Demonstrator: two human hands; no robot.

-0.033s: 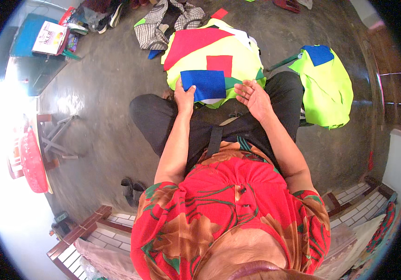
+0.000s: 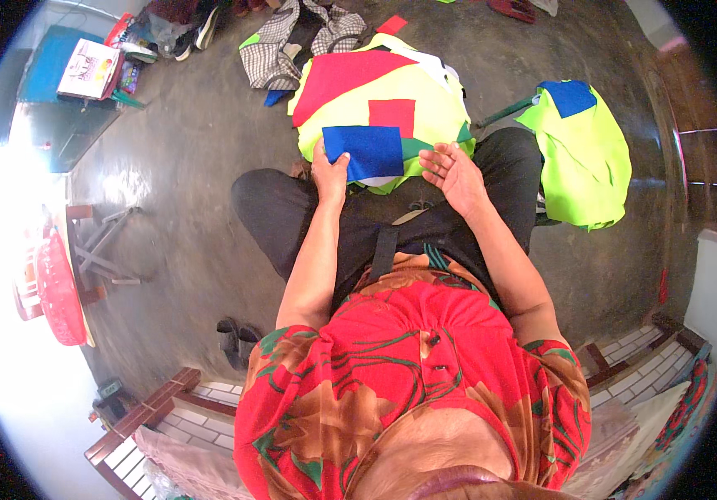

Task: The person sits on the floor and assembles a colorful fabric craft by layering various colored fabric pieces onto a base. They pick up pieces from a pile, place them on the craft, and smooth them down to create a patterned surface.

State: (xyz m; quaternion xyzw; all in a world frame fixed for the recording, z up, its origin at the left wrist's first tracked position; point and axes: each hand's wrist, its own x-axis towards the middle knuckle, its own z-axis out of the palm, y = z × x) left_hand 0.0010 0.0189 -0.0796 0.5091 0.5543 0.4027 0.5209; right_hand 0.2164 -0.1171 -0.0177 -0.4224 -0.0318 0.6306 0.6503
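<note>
A rectangular blue cloth piece (image 2: 363, 151) is pinched at its left edge by my left hand (image 2: 328, 173), thumb on top and the other fingers mostly hidden beneath. My right hand (image 2: 456, 177) is raised just right of the blue cloth, palm partly turned up, its fingers loosely bent and apart with nothing in them. Under and beyond both hands lies a heap of neon yellow fabric (image 2: 350, 117). On that heap rest a small red square (image 2: 393, 116) and a larger red piece (image 2: 343, 77). Some green cloth (image 2: 415, 147) shows beside the blue piece.
More neon yellow fabric (image 2: 584, 158) with a blue patch (image 2: 569, 98) hangs over something at right. Checked cloth (image 2: 267, 62) lies on the floor beyond the heap. Dark shoes (image 2: 238, 337) stand at lower left, near a wooden bench (image 2: 146, 408). A red basin (image 2: 60, 287) is far left.
</note>
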